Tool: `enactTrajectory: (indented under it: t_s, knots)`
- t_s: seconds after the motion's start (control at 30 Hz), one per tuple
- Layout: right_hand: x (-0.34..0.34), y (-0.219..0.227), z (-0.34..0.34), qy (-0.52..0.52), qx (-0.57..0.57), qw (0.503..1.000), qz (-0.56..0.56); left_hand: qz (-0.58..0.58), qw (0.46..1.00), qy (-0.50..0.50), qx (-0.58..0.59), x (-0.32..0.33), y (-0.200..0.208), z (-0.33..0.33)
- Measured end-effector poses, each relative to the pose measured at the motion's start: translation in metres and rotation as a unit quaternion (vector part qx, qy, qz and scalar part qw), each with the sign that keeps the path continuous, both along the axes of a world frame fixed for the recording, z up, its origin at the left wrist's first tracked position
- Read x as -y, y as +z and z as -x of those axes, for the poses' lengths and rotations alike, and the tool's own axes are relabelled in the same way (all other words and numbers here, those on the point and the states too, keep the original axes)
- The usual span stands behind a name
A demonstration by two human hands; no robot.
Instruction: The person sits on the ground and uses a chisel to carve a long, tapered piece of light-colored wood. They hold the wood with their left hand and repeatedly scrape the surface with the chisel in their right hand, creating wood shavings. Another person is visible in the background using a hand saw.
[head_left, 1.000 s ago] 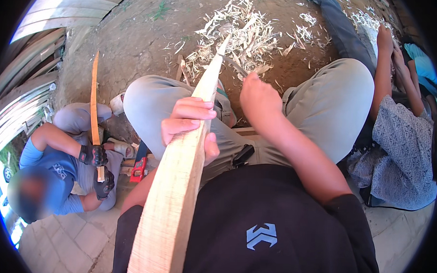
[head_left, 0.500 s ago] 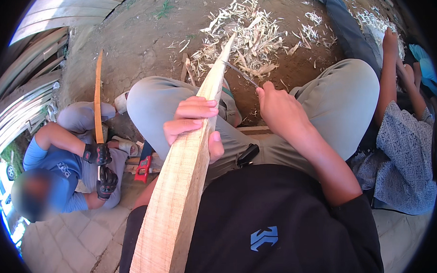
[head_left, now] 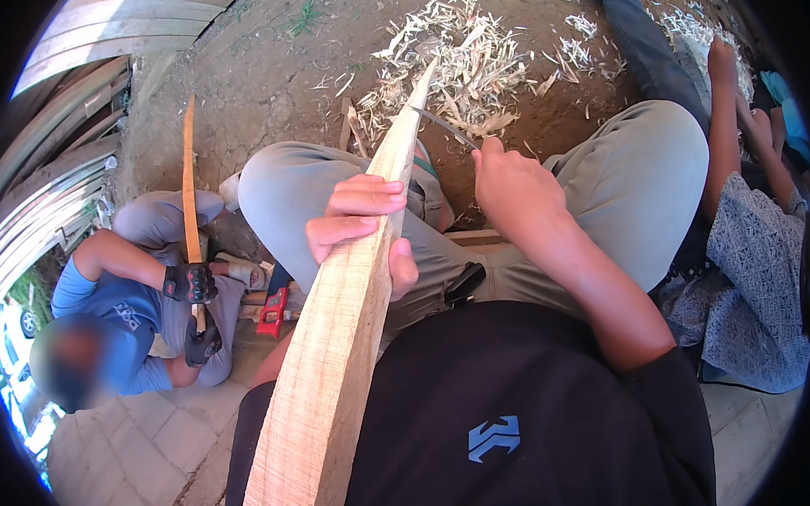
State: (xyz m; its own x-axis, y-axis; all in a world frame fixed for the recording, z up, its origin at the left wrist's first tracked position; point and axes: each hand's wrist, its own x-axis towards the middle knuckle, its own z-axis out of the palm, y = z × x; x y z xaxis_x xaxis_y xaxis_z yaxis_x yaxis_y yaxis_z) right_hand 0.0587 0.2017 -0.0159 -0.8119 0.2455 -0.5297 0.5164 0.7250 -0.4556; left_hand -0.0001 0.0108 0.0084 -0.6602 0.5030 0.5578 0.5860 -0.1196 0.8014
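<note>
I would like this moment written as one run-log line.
left hand: grips tapered wood | right hand: grips thin-bladed tool, at wood's narrow end | ground: pale shavings, piled beyond

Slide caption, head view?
Left hand grips a pale tapered wooden beam; right hand holds a thin grey metal blade near the beam's tip.

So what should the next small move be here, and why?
Probably a short, light stroke of the thin blade toward the tip of the tapered wood: the right hand has the blade at the wood's edge near that tip, and the left hand grips farther down, so the stroke would lead away from it.
</note>
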Motion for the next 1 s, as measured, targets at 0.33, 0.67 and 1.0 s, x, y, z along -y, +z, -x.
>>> enactTrajectory:
  t_s: [0.33,0.67,1.0]
  knots:
    - [-0.005,-0.075,0.043,-0.053,0.052,0.997,0.002,0.005,1.000,-0.019,-0.007,-0.004,0.003,0.005]
    - [-0.012,0.008,-0.005,0.006,0.032,0.998,0.044,-0.034,0.999,0.012,-0.001,-0.003,-0.010,-0.001]
    - [0.004,-0.006,-0.002,-0.022,0.016,1.000,0.003,-0.030,0.999,0.015,-0.002,-0.002,-0.007,-0.001]
